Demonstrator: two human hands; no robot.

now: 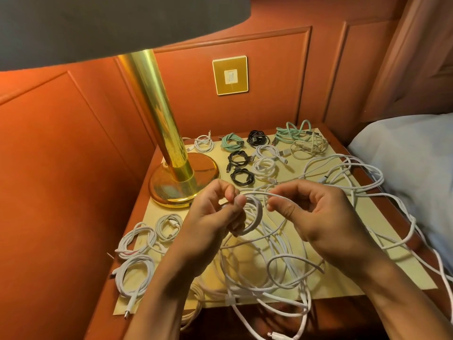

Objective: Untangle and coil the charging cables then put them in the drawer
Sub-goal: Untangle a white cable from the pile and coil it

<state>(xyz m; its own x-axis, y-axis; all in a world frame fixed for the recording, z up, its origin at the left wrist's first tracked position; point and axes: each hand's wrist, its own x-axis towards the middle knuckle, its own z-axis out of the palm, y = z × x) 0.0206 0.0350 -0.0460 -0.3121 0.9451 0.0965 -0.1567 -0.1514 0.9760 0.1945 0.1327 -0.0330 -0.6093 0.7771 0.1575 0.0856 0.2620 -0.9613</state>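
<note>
Head view: left hand (215,217) grips a small white coil (255,217) above the mat (399,273), thumb and fingers curled round it. Right hand (318,217) pinches the strand (255,193) running into that coil. Below them lies a loose white tangle (277,268), spreading near and right. Finished coils (241,165) sit far, more (137,241) at near left. Lamp (181,182) stands far left.

Half-wound coil (255,217), white, upright at frame centre; its strand (255,192) arcs right. White tangle (229,273) sprawls loose from lower centre to right edge. Wound white coils (147,238) lie lower left; black coils (236,177), mint coils (231,142), more white ones upper centre.
</note>
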